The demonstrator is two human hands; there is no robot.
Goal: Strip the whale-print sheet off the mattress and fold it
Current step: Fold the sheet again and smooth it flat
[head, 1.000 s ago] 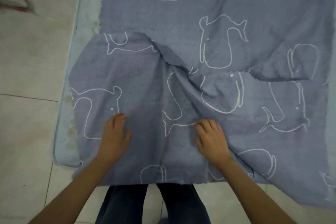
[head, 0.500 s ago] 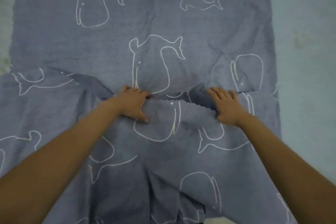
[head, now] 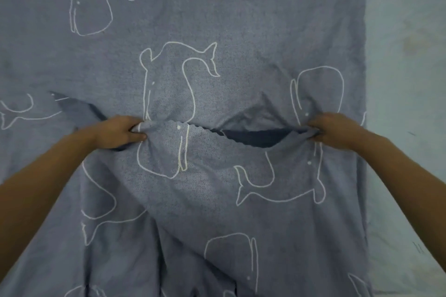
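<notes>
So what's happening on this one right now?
A person is working on the whale-print sheet, which lies spread over the pale mattress. The left hand and right hand each grip a bunch of the edge of the near layer, which lies over the far part of the sheet. Between the hands that edge sags open, showing a dark gap underneath. The sheet is on the mattress, rumpled, with no neat fold finished yet.
</notes>
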